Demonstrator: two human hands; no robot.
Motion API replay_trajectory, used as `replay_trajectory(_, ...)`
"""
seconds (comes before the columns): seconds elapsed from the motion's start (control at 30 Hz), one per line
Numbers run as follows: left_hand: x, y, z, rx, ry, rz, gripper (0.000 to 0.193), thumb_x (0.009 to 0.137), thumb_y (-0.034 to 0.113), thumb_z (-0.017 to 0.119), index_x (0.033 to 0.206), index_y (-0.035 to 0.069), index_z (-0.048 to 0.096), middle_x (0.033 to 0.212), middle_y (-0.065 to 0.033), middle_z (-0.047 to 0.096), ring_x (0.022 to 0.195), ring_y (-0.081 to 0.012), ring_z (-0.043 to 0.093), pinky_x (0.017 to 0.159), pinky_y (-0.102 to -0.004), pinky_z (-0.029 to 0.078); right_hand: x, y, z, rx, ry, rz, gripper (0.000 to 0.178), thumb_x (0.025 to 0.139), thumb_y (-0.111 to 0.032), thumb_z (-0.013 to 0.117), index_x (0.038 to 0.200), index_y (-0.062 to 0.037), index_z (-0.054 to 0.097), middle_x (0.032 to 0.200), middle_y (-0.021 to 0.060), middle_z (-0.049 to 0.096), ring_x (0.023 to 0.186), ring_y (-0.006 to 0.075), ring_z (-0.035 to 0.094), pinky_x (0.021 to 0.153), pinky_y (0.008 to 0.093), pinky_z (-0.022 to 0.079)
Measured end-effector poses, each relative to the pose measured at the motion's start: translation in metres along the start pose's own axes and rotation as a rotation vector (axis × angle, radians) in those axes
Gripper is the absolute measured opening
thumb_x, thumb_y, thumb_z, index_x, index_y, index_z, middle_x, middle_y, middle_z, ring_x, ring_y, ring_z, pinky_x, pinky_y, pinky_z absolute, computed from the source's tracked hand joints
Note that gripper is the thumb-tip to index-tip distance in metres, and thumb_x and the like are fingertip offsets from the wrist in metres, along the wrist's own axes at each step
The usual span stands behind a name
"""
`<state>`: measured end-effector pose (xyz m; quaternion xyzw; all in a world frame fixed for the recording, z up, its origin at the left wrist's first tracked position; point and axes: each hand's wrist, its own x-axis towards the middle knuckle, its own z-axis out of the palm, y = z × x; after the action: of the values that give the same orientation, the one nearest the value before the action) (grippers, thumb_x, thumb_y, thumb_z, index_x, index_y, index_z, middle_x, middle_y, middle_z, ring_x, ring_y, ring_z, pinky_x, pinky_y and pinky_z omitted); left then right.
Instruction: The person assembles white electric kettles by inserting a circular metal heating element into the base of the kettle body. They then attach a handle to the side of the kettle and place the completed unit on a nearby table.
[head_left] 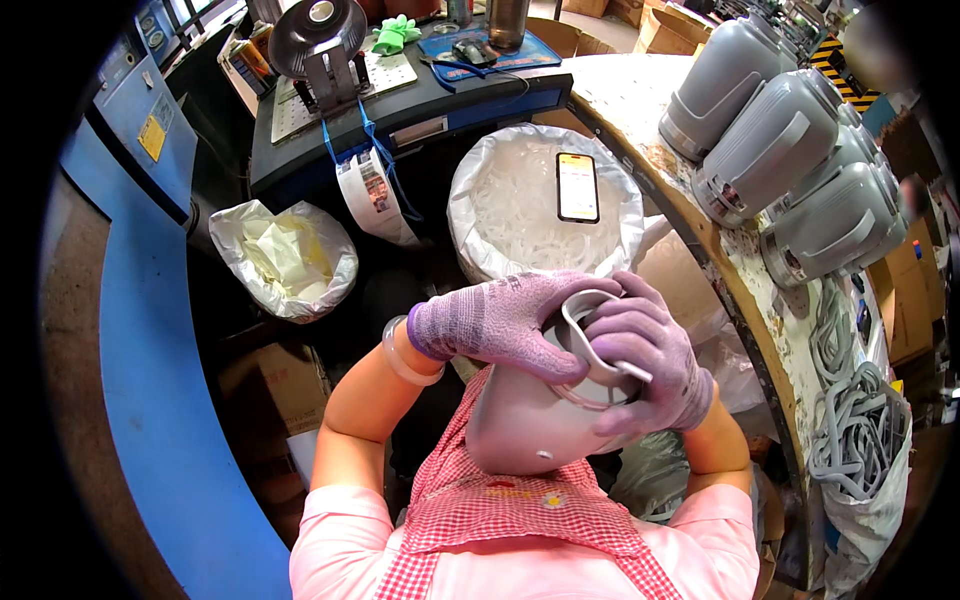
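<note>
Against my lap and the red checked apron stands a pale grey jug shell [525,425], its mouth turned up and away from me. A soft grey strip [572,312], bent into a loop, lies at the mouth with one end sticking out to the right. My left hand [500,322], in a purple knit glove, closes on the left side of the mouth, thumb across the strip. My right hand [652,350], gloved alike, curls its fingers over the strip while its thumb presses the shell's side. The fingers partly hide the mouth.
Ahead stands a white-lined bin [462,225] of clear rings, a lit phone [577,188] on top. A smaller lined bin [345,262] is left. Several grey jugs [775,150] crowd the curved table [735,265], with grey strips [860,430] bagged beside it. A workbench [410,125] lies beyond.
</note>
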<state>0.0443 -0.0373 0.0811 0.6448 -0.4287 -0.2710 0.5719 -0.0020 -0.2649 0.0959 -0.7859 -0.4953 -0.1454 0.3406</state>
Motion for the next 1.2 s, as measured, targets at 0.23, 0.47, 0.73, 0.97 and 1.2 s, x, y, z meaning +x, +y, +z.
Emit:
replay_trajectory(0.23, -0.001, -0.022, 0.024, -0.17, 0.138, -0.005, 0.087, 0.074, 0.027, 0.084, 0.145, -0.001, 0.044, 0.133, -0.0111, 0.059, 0.125, -0.0174, 0.053, 0.11, -0.0345, 0.04, 0.01, 0.007, 0.01, -0.034, 0.02, -0.005, 0.018, 0.074, -0.02, 0.065, 0.061, -0.011, 0.057, 0.057, 0.0048, 0.05, 0.057, 0.027, 0.056, 0.08, 0.043, 0.047)
replay_trajectory(0.47, -0.001, -0.03, 0.018, -0.079, 0.332, -0.052, 0.08, 0.07, 0.028, 0.087, 0.136, 0.0, 0.053, 0.124, -0.0123, 0.065, 0.115, -0.0177, 0.06, 0.103, -0.035, 0.046, 0.027, 0.027, -0.001, -0.035, -0.072, 0.087, 0.004, 0.083, -0.014, 0.063, 0.079, -0.012, 0.064, 0.082, 0.0071, 0.06, 0.078, 0.0261, 0.058, 0.083, 0.0424, 0.046)
replay_trajectory(0.73, -0.046, -0.024, -0.005, -0.242, 0.564, -0.072, 0.071, 0.069, 0.025, 0.09, 0.128, 0.0, 0.06, 0.119, -0.0091, 0.068, 0.111, -0.0164, 0.063, 0.101, -0.0332, 0.048, 0.087, 0.059, -0.124, -0.787, 1.495, -0.171, 0.03, 0.107, -0.022, 0.043, 0.096, -0.0003, 0.061, 0.084, 0.0144, 0.068, 0.065, 0.0223, 0.067, 0.068, 0.0345, 0.059)
replay_trajectory(0.97, -0.123, -0.004, -0.01, -0.222, 1.105, 0.028, 0.099, 0.047, 0.046, 0.092, 0.119, -0.013, 0.061, 0.121, -0.0245, 0.065, 0.105, -0.0271, 0.067, 0.095, -0.0371, 0.052, 0.153, 0.317, -0.072, -0.439, 0.647, 0.33, 0.065, 0.083, -0.046, 0.078, 0.127, -0.0023, 0.059, 0.11, 0.0167, 0.068, 0.099, 0.029, 0.067, 0.088, 0.0395, 0.053)
replay_trajectory(1.2, -0.124, -0.041, -0.002, 0.147, 0.983, 0.123, 0.094, 0.052, 0.028, 0.096, 0.128, -0.009, 0.056, 0.131, -0.0269, 0.059, 0.123, -0.0333, 0.059, 0.106, -0.0445, 0.045, 0.096, 0.326, 0.193, -0.438, -0.328, 0.604, 0.029, 0.087, -0.036, 0.067, 0.102, -0.0129, 0.074, 0.109, 0.0085, 0.07, 0.114, 0.0331, 0.06, 0.101, 0.0405, 0.047)
